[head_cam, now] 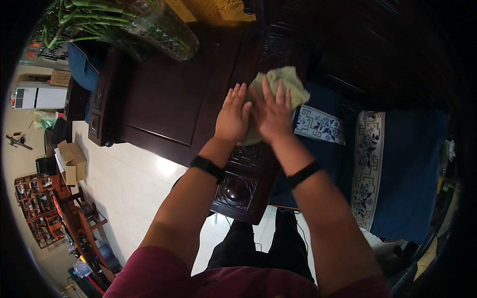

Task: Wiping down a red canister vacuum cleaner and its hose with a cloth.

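A pale yellow-green cloth (292,82) lies crumpled on the carved armrest or end section of a dark wooden piece of furniture (167,97). My right hand (274,113) presses it down against the wood with spread fingers, slightly blurred. More of the cloth shows between my wrists. Close on the left, my left hand (233,115) is laid palm down with its fingers straight and its thumb apart. It holds nothing; whether its palm touches the cloth is hidden. Both wrists wear black bands. Below them, a carved round boss (235,188) decorates the near end of the wood.
A glass vase (175,39) with green bamboo stalks stands at the far left of the surface. To the right lie blue cushions (406,167) with patterned white bands. An open cardboard box (72,162) and a wooden display shelf (39,210) are across the tiled floor (134,186).
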Available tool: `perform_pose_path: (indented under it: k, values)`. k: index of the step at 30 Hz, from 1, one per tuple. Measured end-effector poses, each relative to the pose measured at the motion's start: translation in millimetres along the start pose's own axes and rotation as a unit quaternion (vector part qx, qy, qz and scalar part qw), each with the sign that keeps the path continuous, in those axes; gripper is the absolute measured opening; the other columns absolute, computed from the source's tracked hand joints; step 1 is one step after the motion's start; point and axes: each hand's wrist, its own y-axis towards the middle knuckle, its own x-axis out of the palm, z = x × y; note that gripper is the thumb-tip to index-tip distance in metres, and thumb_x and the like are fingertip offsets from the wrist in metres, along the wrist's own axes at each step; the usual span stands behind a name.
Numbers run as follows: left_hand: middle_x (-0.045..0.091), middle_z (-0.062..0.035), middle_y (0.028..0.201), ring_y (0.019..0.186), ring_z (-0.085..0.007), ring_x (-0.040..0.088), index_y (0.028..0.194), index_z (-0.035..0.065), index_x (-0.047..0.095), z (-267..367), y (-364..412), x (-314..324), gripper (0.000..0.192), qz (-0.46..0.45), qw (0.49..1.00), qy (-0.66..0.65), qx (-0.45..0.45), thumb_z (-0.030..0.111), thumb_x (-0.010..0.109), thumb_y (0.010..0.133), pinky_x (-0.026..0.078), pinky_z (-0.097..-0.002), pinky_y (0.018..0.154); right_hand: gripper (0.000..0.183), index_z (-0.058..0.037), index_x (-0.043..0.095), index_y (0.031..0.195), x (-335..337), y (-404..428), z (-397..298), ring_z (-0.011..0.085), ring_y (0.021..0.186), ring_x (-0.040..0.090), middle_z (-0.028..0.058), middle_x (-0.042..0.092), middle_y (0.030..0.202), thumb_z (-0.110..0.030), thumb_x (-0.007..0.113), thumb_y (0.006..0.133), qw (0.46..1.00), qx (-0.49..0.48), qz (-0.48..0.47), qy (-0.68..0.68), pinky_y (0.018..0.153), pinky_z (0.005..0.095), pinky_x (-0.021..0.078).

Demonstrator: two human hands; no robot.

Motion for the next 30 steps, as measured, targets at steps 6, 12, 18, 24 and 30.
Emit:
perform_pose_path:
  k: [6,12,18,24,30]
  values:
    - [0.035,-0.0182,0.141,0.132,-0.0343,0.031,0.139,-0.0009,0.029,-16.1,5.3,6.4,0.063,-0.027,0.981,0.174,0.075,0.017,0.057,0.086,0.024,-0.0416,0.111,0.050,-0.0317,0.034,0.141,-4.7,88.7,53.9,0.0334,0.139,0.014,0.0029,0.022,0.151,-0.039,0.045,0.093,0.995,-0.001,-0.032,-0.093,0.113,0.0483,0.0095]
    - [0.034,-0.0181,0.142,0.133,-0.0337,0.029,0.140,-0.0009,0.027,-23.7,-0.8,4.0,0.069,-0.005,0.993,0.100,0.061,0.017,0.060,0.083,0.023,-0.0420,0.111,0.047,-0.0310,0.031,0.142,7.8,123.1,74.3,0.0295,0.139,0.017,-0.0013,0.020,0.152,-0.038,0.038,0.096,0.992,0.014,-0.026,-0.119,0.114,0.0451,0.0131]
    - [0.036,-0.0178,0.141,0.133,-0.0336,0.031,0.135,0.0016,0.038,-20.0,9.6,3.5,0.058,0.000,0.986,0.143,0.085,0.018,0.059,0.084,0.024,-0.0418,0.111,0.049,-0.0186,0.026,0.145,4.5,119.2,100.7,0.0336,0.133,0.029,0.0026,0.018,0.152,-0.032,0.033,0.097,0.988,0.071,0.060,-0.125,0.110,0.0404,0.0256]
    - [0.035,-0.0170,0.142,0.134,-0.0317,0.030,0.136,0.0021,0.037,-16.8,8.0,6.8,0.057,-0.019,0.983,0.169,0.067,0.018,0.057,0.085,0.023,-0.0404,0.112,0.053,-0.0073,0.024,0.143,-13.0,39.4,62.5,0.0425,0.129,0.033,0.0287,0.017,0.146,-0.019,0.041,0.095,0.971,0.234,0.020,0.040,0.104,0.0410,0.0357]
    - [0.031,-0.0165,0.145,0.135,-0.0316,0.027,0.138,0.0023,0.035,-21.4,4.2,5.1,0.054,-0.039,0.976,0.203,0.060,0.018,0.051,0.088,0.020,-0.0394,0.113,0.060,0.0011,0.031,0.139,-27.5,-102.0,-28.3,0.0514,0.131,0.022,0.0306,0.010,0.146,-0.006,0.052,0.083,0.986,0.143,-0.065,0.057,0.107,0.0512,0.0254]
